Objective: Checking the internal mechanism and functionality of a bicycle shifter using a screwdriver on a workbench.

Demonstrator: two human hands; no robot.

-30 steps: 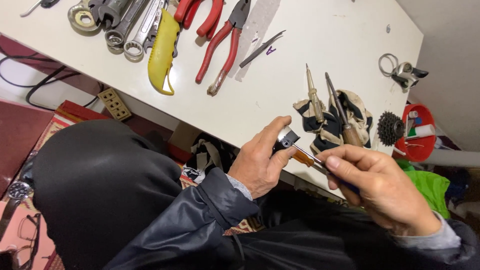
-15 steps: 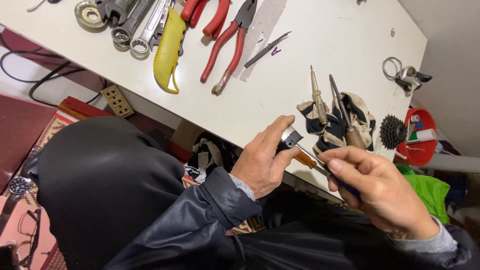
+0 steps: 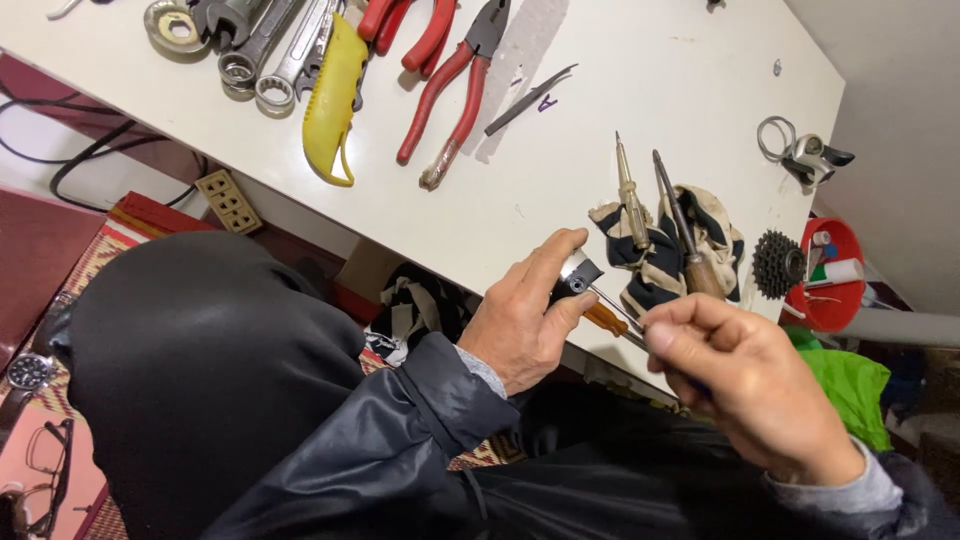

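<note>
My left hand (image 3: 527, 315) grips a small black and silver metal part (image 3: 576, 277) just off the near edge of the white table (image 3: 620, 70). My right hand (image 3: 745, 385) holds a thin screwdriver (image 3: 618, 312) with an orange section, its tip set against the part. Most of the screwdriver's handle is hidden inside my fist. Both sleeves are dark and shiny.
On the table lie two screwdrivers (image 3: 680, 225) on a striped rag (image 3: 660, 260), red-handled pliers (image 3: 455, 90), a yellow-handled tool (image 3: 330, 100), wrenches (image 3: 270, 50), a bike cog (image 3: 778, 264) and a red bowl (image 3: 835, 275). A power strip (image 3: 228, 200) and a wristwatch (image 3: 28, 372) lie on the floor.
The hands have kept their hold on the part and screwdriver. The view shifted slightly, and the tools at the top slid a little toward the upper edge.
</note>
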